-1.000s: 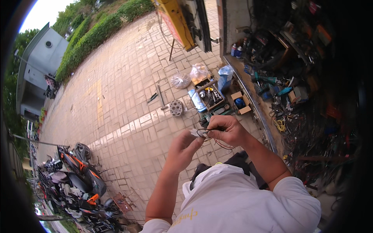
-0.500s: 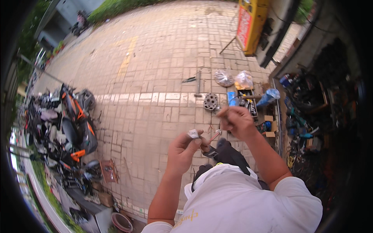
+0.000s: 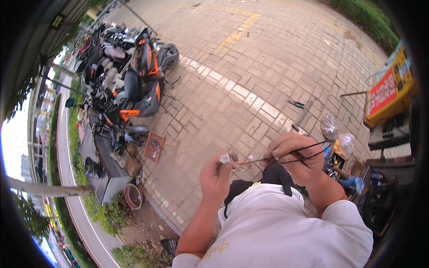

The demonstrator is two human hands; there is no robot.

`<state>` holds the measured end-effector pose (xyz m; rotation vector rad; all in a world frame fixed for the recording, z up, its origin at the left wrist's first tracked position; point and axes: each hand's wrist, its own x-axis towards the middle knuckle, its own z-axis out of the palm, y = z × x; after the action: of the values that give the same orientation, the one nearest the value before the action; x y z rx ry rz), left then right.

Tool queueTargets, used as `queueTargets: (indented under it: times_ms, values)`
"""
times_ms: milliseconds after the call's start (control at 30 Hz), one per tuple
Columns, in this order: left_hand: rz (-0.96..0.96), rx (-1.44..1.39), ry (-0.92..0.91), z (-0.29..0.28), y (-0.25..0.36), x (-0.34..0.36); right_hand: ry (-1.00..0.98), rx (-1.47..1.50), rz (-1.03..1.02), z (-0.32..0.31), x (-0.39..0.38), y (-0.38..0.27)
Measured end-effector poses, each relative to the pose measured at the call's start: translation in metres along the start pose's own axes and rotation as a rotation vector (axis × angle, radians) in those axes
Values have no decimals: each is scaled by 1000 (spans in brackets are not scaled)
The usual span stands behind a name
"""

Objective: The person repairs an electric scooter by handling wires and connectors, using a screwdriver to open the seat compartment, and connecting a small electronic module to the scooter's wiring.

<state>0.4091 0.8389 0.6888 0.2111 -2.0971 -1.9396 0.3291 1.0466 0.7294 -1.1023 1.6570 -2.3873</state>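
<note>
In front of my body, my left hand [image 3: 213, 177] is closed, with thumb and fingers pinching a small part with a white label [image 3: 225, 158]. Thin reddish wires [image 3: 242, 163] run from it toward the right. My right hand [image 3: 304, 166] grips a thin black cable [image 3: 313, 156], its fingers curled round it. A loop of this cable sticks out past the knuckles on the right. Part of the wiring between the two hands is covered by my right fingers. What exactly the labelled part is, I cannot make out.
Parked scooters [image 3: 134, 85] with orange and black panels crowd the left. A brown tray [image 3: 154, 146] and a round tub [image 3: 133, 196] stand nearer. Pliers [image 3: 296, 104], a hammer [image 3: 304, 115] and plastic bags [image 3: 345, 145] lie on the paving at right, beside a yellow sign stand [image 3: 391, 89].
The view has swung to the left. My right hand has come lower and now grips the black cable, which stretches in a loop to its right. My left hand still pinches the labelled part.
</note>
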Motion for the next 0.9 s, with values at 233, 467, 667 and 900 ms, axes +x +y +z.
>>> queueTargets:
  times_ms: [233,467,667,900]
  values:
    - [-439,-648,82,-39,-1,82,-66,124,321,12,126,65]
    - [-168,-492,28,-98,-31,151,-364,-53,113,55,219,123]
    - [110,-24,75,-174,-38,209,-421,-124,95,122,274,156]
    - [237,197,127,-235,-46,274,-565,-398,62,162,342,204]
